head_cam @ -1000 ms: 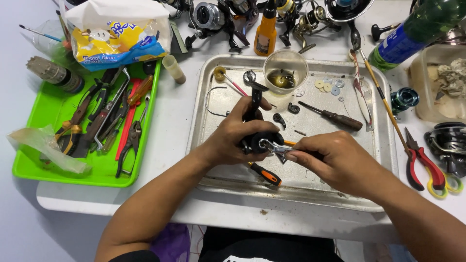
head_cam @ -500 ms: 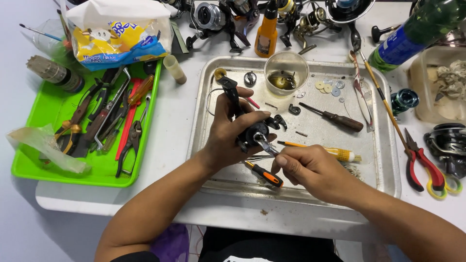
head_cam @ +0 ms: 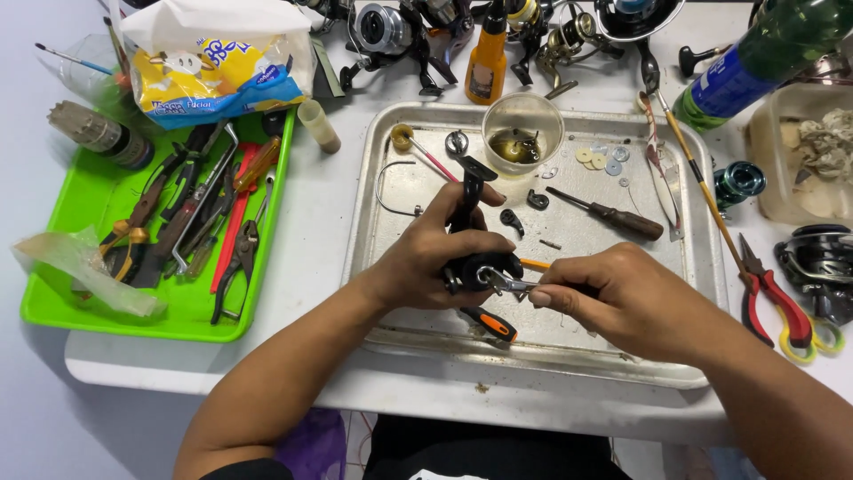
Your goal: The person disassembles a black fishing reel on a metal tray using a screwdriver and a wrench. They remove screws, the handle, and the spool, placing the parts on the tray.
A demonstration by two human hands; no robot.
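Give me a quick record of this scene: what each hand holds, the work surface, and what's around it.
left hand: grips black reel body
right hand: holds small wrench against the reel body
surface: metal tray on white table
in tray: screwdriver, plastic cup
left of tray: green tray of tools
right: red scissors

Left hand [head_cam: 440, 253] and right hand [head_cam: 626, 302] were bare; no gloves, rings or watch. Dark sleeve edge showed at seven o'clock.
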